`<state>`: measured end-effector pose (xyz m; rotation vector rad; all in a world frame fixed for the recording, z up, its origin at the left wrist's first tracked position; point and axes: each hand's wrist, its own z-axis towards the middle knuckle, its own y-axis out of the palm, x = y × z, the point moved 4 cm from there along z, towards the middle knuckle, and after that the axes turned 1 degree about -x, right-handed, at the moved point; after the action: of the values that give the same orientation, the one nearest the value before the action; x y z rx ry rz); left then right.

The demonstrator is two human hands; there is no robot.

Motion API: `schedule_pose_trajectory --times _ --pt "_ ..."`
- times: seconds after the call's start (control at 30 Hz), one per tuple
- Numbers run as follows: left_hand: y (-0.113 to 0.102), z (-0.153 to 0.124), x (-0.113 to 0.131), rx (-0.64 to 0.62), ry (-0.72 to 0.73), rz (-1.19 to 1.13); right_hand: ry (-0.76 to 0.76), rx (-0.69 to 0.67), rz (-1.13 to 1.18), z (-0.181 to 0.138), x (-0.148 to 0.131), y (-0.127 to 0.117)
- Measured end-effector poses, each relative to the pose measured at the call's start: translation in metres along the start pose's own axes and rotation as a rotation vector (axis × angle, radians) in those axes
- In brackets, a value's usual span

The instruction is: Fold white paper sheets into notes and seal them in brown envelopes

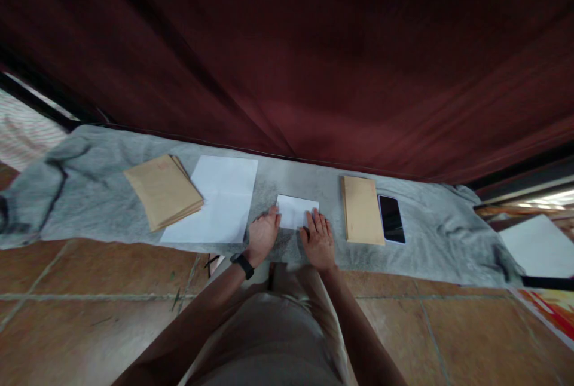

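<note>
A small folded white paper (296, 210) lies on a grey cloth (98, 195) spread on the floor. My left hand (263, 232) rests at the paper's left edge, its fingers bent against the paper. My right hand (318, 238) lies flat with fingers stretched out, fingertips on the paper's lower right corner. A black band (242, 265) sits on my left wrist.
A stack of white sheets (222, 198) and a pile of brown envelopes (164, 190) lie to the left. Another brown envelope pile (362, 210) and a dark phone (391, 218) lie to the right. A dark red curtain (314, 57) hangs behind. Brown floor tiles (89, 296) surround the cloth.
</note>
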<state>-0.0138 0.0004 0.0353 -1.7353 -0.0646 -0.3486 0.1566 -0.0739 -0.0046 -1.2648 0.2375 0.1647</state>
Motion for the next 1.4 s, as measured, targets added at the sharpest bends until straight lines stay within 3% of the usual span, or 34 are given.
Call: schedule_pose_trajectory --times 0.3,0.63,0.93,1.03,1.23,1.4 --pt "0.003 0.002 -0.003 0.023 0.005 -0.035 -0.011 -0.018 -0.003 0.009 -0.013 -0.003" --pt "-0.003 0.013 -0.011 -0.062 -0.054 -0.244 -0.006 0.003 0.006 0.006 -0.003 -0.004" --pt "-0.001 0.017 -0.019 -0.114 -0.007 -0.405 -0.008 -0.021 0.007 0.007 -0.005 -0.002" --pt "0.000 0.010 -0.020 -0.116 0.030 -0.387 -0.023 -0.016 0.007 0.007 -0.005 -0.002" --pt "0.000 -0.008 -0.013 0.035 0.260 -0.193 -0.017 -0.016 -0.003 0.007 -0.005 -0.002" --pt "0.004 -0.012 -0.013 0.099 0.324 -0.066 -0.022 -0.018 -0.001 0.007 -0.005 -0.002"
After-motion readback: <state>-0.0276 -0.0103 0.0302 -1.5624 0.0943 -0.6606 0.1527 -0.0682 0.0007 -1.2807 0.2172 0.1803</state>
